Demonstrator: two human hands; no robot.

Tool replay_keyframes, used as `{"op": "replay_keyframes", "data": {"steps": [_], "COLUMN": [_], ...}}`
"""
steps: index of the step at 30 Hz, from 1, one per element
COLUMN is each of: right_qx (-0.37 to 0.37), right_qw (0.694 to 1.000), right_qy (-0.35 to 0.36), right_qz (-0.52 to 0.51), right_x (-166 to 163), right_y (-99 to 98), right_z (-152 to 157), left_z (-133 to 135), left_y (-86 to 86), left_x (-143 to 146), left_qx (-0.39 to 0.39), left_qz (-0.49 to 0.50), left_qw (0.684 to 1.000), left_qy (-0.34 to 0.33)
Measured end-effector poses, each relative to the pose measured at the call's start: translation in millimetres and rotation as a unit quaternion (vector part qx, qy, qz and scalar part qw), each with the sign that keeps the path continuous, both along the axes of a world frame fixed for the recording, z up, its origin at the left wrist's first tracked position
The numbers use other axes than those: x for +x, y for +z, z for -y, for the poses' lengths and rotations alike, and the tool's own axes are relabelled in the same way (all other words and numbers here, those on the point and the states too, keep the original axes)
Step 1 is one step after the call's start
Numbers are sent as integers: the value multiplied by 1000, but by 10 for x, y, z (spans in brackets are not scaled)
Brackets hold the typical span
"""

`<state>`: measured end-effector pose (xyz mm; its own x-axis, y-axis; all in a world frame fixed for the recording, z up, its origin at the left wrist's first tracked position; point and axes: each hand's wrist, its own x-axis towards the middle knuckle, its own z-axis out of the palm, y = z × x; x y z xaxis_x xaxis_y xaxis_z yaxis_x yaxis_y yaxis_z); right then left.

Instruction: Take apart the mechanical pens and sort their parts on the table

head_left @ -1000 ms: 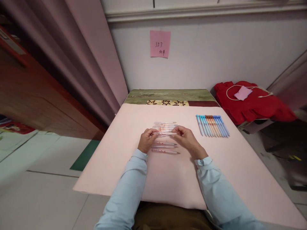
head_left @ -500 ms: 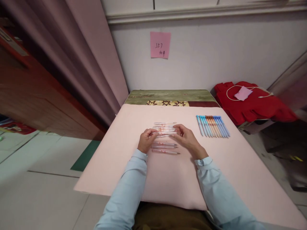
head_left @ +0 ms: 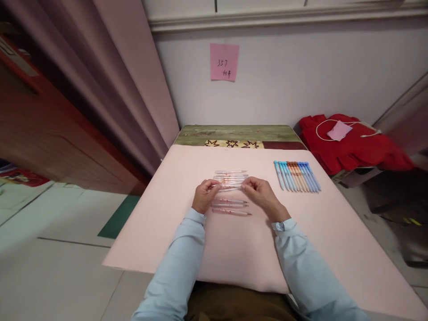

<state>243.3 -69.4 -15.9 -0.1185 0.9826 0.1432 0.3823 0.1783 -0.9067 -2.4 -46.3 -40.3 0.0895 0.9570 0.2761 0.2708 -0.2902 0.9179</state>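
Both my hands meet over a row of clear pens point(head_left: 230, 177) lying crosswise on the pink table cover point(head_left: 234, 249). My left hand point(head_left: 204, 195) pinches one end of a clear pen point(head_left: 230, 188) and my right hand point(head_left: 261, 193) pinches its other end, just above the cover. Three more clear pens point(head_left: 230, 206) lie nearer to me, below the hands. Off to the right lies a tight row of blue and orange pens point(head_left: 297, 175), out of reach of either hand's fingers.
A pink sticky note point(head_left: 224, 62) hangs on the wall. Beyond the cover shows a green table end point(head_left: 236, 132). A red cloth point(head_left: 354, 145) with a white cable and a pink paper lies at the right. A curtain point(head_left: 133, 84) hangs at the left.
The hands have barely shifted; my right hand drew slightly toward me and left, and the held pen sits a little lower.
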Motion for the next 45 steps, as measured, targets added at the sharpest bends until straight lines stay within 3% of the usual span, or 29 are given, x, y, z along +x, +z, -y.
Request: {"op": "replay_keyframes", "data": {"steps": [15,23,29,34,39,45], "right_qx": [42,-11,32,76,131,153], "right_qw": [998,997,998,988,964,965], "right_qy": [-27,-5,-53,-106,-132,-138], "right_qz": [-30,72,3,78,192,161], "right_x": [-12,26,20,38,55,19], "right_y": [28,40,-29,-39,-85,-26], "right_z": [-1,3,-24,-48,-88,-60], "left_z": [14,5,-1,5,-34,-40], "left_y": [26,21,32,73,11,-12], "left_x": [6,6,-13,-12,-7,-11], "left_qx": [9,9,25,98,110,109], "left_qz": [-3,0,-23,-90,-153,-149], "left_qw": [1000,1000,999,990,978,979], "left_qy": [0,-4,26,50,93,88]}}
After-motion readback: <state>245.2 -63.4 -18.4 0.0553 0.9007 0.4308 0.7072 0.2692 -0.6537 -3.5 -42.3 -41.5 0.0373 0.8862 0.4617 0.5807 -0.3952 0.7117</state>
